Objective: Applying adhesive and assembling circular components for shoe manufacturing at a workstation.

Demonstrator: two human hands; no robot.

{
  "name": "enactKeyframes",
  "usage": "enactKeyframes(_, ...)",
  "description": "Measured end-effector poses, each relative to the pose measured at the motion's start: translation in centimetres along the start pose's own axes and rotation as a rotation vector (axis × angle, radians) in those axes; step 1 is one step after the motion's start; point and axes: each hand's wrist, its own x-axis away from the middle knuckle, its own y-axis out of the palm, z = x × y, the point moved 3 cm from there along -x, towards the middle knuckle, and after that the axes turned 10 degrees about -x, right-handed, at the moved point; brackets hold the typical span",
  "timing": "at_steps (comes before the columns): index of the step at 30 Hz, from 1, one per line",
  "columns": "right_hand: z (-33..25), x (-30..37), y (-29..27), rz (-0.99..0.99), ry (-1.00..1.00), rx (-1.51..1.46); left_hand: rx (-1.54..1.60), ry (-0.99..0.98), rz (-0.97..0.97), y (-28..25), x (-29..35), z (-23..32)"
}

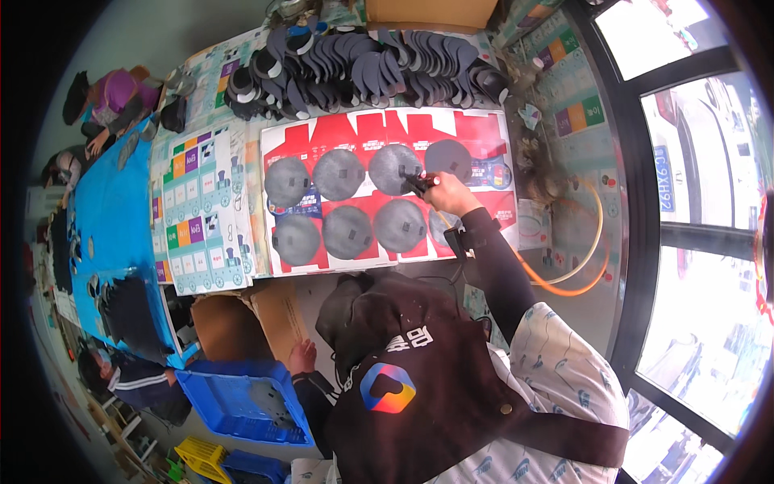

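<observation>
My right hand (447,194) is closed round a black spray gun (418,182), held over the upper row of round grey pieces. Several such round pieces (339,174) lie in two rows on a flattened red and white printed sheet (339,129). Most look pale and mottled, with a small dark square; the upper right round piece (448,158) is darker. A lower right piece is partly hidden by my right wrist. Low at my left side, beside a cardboard box, my left hand (303,356) hangs with its fingers loosely apart, holding nothing.
Stacks of dark curved pieces (379,68) line the table's back. An orange hose (556,288) loops at the right, near the windows. A cardboard box (278,319) and a blue crate (242,403) stand at lower left. People sit around a blue table (113,218) further left.
</observation>
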Motion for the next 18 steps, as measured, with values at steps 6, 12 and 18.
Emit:
enactKeyframes(6, -0.2, 2.1, -1.5, 0.283, -0.034, 0.17, 0.539, -0.306, 0.034, 0.3, -1.3, 0.0)
enactKeyframes(12, -0.9, 2.6, -0.1, 0.115, -0.109, 0.214, 0.525, -0.126, -0.214, -1.3, -5.8, 1.8)
enactKeyframes(18, 0.7, 4.6, -5.6, 0.34, 0.01, 0.12, 0.265, -0.334, 0.013, 1.1, -7.3, 5.8)
